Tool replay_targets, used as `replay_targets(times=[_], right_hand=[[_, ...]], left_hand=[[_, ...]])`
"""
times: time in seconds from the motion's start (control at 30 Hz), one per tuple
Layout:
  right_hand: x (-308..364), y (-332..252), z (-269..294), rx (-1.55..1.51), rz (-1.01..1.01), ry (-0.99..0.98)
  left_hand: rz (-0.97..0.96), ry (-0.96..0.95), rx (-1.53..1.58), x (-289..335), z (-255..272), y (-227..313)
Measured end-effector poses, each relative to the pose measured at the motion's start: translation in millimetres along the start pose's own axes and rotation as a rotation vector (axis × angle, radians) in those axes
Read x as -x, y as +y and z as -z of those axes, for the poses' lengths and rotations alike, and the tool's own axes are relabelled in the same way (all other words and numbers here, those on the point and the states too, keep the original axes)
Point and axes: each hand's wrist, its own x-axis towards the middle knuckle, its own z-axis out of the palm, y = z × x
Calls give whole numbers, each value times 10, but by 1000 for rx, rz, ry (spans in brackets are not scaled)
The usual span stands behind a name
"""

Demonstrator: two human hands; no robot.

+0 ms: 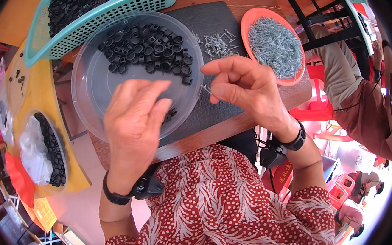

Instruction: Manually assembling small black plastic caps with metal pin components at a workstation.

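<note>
My left hand (135,111) is over the near part of a clear round tub (79,85). Its index finger and thumb are apart, with nothing visible between them. Many small black ring-shaped plastic parts (148,48) are heaped at the tub's far side. A few more black parts (169,115) show just below my left thumb. My right hand (246,84) hovers at the tub's right rim, index finger stretched out. A small silver screw (206,90) pokes out at its thumb and lower fingers, which pinch it. Loose screws (220,44) lie on the dark mat (215,17) beyond.
An orange-red bowl (243,26) full of screws stands at the right. Behind the tub is a teal basket (109,18) of black parts. On a yellow table (77,164) at left sits another container (62,151) with black parts and a plastic bag. A seated person (354,87) is at right.
</note>
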Motion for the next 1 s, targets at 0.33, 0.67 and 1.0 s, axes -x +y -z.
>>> replay_targets(times=[0.33,0.67,1.0], right_hand=[[59,-14,-108,-91,53,-64],[-66,345,92,927,804,157],[-37,63,-202,400,533,184]], left_hand=[[55,-89,367,-86,-173,134],[272,-139,401,-38,-149,165],[493,-58,900,-23,-114,97]])
